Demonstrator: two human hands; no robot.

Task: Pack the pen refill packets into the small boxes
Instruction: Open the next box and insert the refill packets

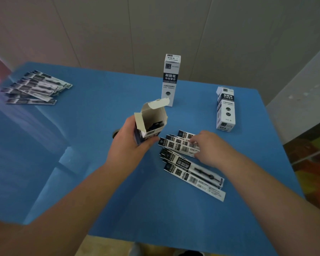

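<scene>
Left hand (129, 145) grips open white-and-black cardboard box (149, 124), flaps up, dark packets inside, above centre of blue desk (81, 163). Right hand (209, 148), fingers curled, pinches top packet of black-and-white refill packet pile (185, 161) just beside box. Two closed upright boxes: near far edge (170, 80), near right edge (225, 109). Second packet heap (35, 87) at far-left corner.

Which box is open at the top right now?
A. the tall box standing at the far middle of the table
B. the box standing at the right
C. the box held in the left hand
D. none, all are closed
C: the box gripped by the left hand has its top flap raised and dark contents showing inside, while the two boxes standing on the table have closed tops.
</scene>
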